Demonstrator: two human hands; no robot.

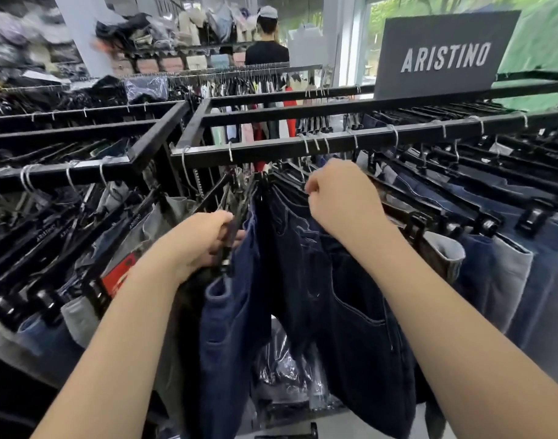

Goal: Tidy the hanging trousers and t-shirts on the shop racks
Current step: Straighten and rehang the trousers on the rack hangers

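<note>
Half done at best: left hand (205,245) is gripping a black clip hanger (228,240), right hand (341,198) is pinching the dark jeans (350,305) at the hanger. They're bunching centre under the near rail (271,148); right-side pairs are hanging evenly.

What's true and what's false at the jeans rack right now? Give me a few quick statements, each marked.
1. The left hand grips a black hanger. True.
2. The right hand hangs clear of the clothes. False: its curled fingers pinch the top of the dark jeans.
3. The ARISTINO sign stands on the right of the view. True.
4. Nobody else is in view. False: a person in a black t-shirt stands at the back.
</note>
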